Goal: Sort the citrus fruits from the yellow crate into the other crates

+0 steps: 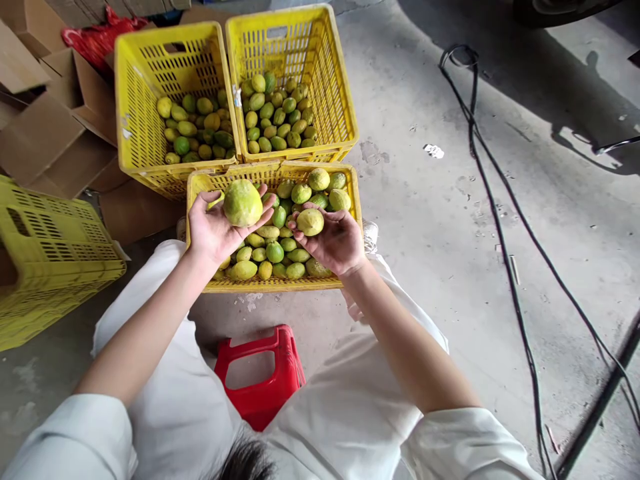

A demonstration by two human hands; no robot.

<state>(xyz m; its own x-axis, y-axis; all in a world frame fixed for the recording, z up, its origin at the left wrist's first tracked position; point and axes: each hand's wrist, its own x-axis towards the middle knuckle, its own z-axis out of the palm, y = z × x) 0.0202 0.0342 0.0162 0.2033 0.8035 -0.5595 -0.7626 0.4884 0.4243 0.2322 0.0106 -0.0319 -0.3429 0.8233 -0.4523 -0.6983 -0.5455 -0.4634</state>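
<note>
My left hand [215, 230] is palm up over the front yellow crate [280, 285], fingers spread beneath a large round yellow-green fruit [243, 203]. To its right, my right hand [336, 241] holds a smaller, paler yellow fruit [310, 222] at its fingertips, palm turned up. Under both hands the crate contains many oval green and yellow fruits, such as a bright green fruit [275, 252]. Part of that pile is hidden by my hands. The exact kind of fruit is hard to tell.
Behind stand a left rear yellow crate [123, 107] and a right rear yellow crate [345, 100], both with similar fruits. An empty-looking yellow crate [60, 260], cardboard boxes [50, 140] and a red bag [100, 40] lie left. A red stool [265, 393] is below; black cable [500, 227] crosses the floor.
</note>
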